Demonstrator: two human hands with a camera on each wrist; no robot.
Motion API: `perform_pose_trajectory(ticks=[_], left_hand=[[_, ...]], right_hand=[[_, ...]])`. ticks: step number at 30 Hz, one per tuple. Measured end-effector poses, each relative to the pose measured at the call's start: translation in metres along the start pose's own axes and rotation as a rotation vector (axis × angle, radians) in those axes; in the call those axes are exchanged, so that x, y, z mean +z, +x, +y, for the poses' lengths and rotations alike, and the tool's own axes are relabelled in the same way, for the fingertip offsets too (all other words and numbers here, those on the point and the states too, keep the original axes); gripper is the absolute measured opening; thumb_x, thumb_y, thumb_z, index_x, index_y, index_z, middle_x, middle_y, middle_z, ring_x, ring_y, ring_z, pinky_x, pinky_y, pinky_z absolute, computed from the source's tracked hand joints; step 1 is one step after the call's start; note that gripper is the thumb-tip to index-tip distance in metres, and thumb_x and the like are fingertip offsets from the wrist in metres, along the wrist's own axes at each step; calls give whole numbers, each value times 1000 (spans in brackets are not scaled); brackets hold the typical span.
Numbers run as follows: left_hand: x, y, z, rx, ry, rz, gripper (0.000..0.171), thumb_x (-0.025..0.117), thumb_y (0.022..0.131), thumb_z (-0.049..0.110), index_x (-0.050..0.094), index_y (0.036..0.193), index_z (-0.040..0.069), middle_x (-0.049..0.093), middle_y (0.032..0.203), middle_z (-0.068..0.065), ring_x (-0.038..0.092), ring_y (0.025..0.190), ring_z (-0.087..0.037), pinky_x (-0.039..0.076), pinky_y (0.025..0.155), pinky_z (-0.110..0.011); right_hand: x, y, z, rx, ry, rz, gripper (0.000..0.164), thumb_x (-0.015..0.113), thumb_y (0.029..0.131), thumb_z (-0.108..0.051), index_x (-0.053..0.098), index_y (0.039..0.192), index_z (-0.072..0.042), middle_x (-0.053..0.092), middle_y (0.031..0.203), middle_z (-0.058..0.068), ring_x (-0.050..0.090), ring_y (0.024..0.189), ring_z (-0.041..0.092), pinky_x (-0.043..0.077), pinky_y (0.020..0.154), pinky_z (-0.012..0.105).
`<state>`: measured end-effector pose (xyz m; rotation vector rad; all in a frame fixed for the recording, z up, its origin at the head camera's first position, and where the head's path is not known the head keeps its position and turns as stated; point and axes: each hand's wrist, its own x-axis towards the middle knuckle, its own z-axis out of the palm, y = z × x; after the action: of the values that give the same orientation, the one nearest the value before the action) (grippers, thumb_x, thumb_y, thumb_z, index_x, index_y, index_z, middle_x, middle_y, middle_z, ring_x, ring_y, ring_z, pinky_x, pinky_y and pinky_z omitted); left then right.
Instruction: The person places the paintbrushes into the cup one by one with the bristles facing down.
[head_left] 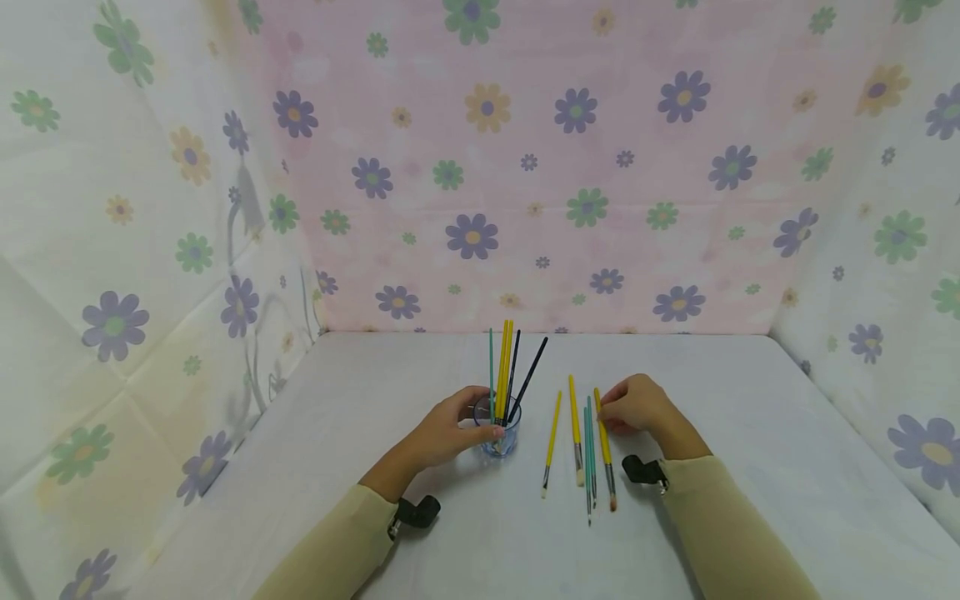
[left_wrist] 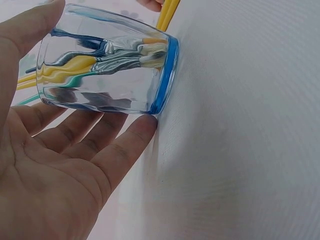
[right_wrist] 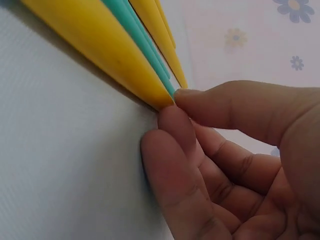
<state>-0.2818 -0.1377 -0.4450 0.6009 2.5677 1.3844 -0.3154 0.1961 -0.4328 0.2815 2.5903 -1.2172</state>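
Note:
My left hand (head_left: pixel 446 429) holds a clear glass (head_left: pixel 511 440) upright on the table, thumb on one side and fingers on the other. Yellow, dark and teal paintbrushes stand in it, bristles down; in the left wrist view the glass (left_wrist: pixel 125 82) has a blue base. To the right, my right hand (head_left: pixel 641 408) pinches the handle end of the rightmost yellow paintbrush (head_left: pixel 606 446), whose brown bristles point toward me. Close beside it lie two thin teal paintbrushes (head_left: pixel 590 454) and another yellow paintbrush (head_left: pixel 575 425). A thinner yellow paintbrush (head_left: pixel 552 433) lies nearest the glass.
A white cloth covers the table (head_left: pixel 360 375). Behind it hangs a pink flowered curtain (head_left: pixel 525 183), with white flowered cloth (head_left: pixel 150 267) at the sides. Each sleeve carries a small black wrist camera (head_left: pixel 418 512).

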Motion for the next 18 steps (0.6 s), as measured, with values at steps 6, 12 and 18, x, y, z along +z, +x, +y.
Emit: perform_pose_trajectory(ticks=[6,12,18], left_hand=[[0,-1,0,-4,12,6,64,72,76,56,46,132,38,57,123,15,55,118,-13,37,103,-58],[0,-1,1,4,15,6,63,72,77,55,46,131,38,57,123,14,55,119,-15,37,103,-58],[-1,-1,1,2,6,-1,62,72,77,55,46,131,37,57,124,14,54,121,-16,36,104,-58]], right_hand=[[-2,-2,0,11,-59,-9,39,82,73,-26,62,100,-5,64,89,10,62,72,21,54,61,28],[-1,-5,1,3,-101,-53,44,85,69,-27,59,96,-4,68,80,9,64,65,20,53,58,29],[-2,-4,3,18,-86,-56,35,82,72,-22,60,93,-4,69,76,9,65,64,19,54,58,29]])
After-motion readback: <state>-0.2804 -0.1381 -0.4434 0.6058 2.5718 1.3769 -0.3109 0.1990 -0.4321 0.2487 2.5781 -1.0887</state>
